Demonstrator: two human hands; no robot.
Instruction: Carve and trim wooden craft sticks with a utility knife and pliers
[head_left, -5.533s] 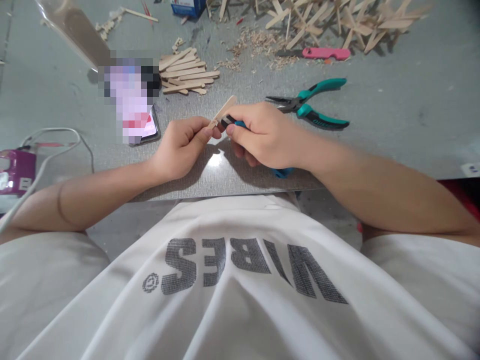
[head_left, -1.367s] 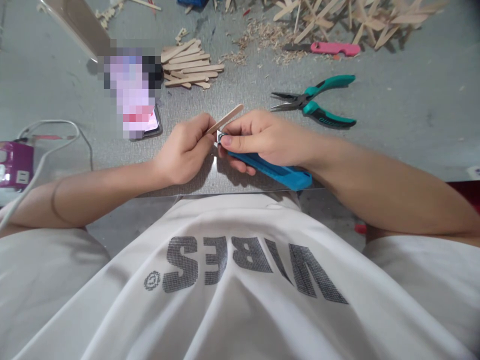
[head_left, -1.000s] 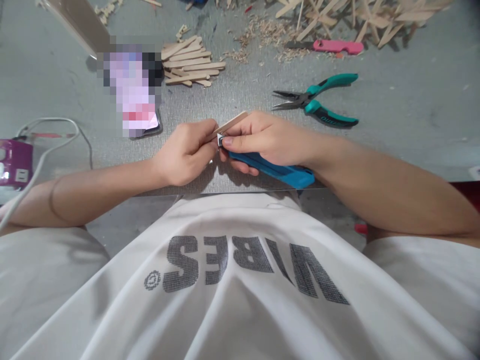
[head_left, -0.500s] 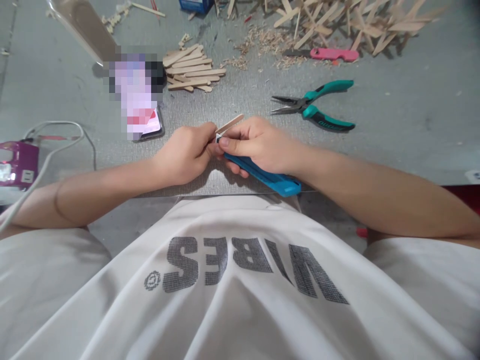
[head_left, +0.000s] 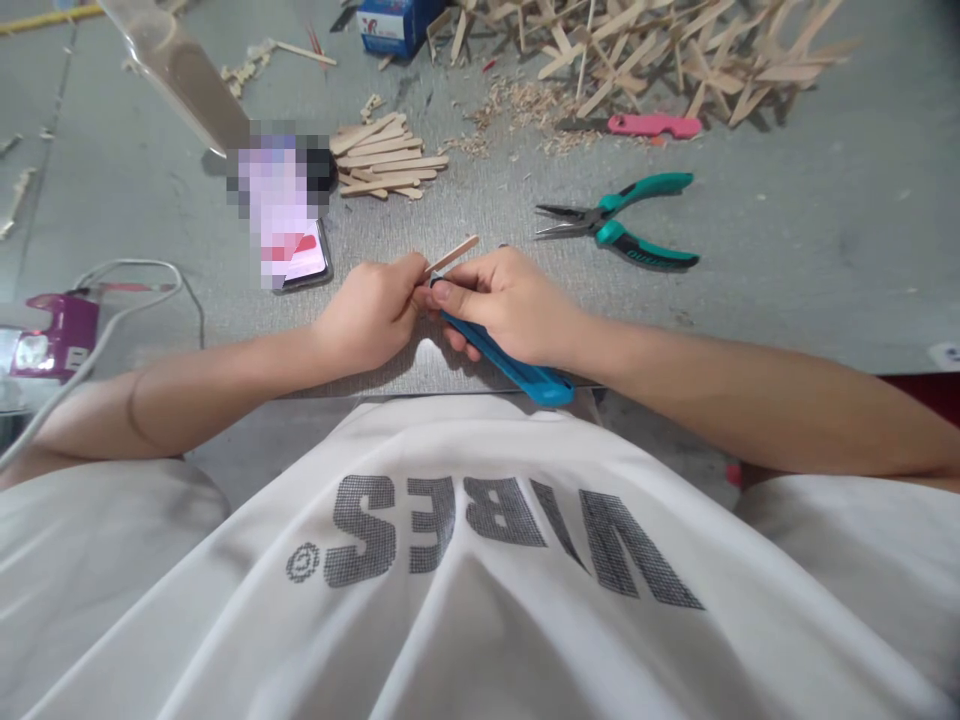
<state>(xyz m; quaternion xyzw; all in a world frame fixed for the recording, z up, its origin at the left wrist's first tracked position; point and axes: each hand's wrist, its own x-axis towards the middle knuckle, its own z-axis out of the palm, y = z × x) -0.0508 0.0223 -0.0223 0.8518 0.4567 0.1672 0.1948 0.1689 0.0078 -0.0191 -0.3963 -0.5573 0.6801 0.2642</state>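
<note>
Stick [head_left: 455, 254] juts from the left hand [head_left: 371, 315], pinched between thumb and fingers above the table [head_left: 787, 230], its free end slanting forward and right. The right hand [head_left: 517, 305] is wrapped around the cutter [head_left: 511, 359], whose head sits close by; whether they touch is unclear. Pliers [head_left: 598, 221] lie beyond, handles apart.

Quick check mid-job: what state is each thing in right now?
Wooden stick, held in left hand
Blue cutter, held in right hand, blade mostly hidden
Pliers, lying open
Pink-handled knife, blade out
Phone, screen lit
Loose sticks, piled
Wood shavings, scattered
Blue box, open or closed unclear
</note>
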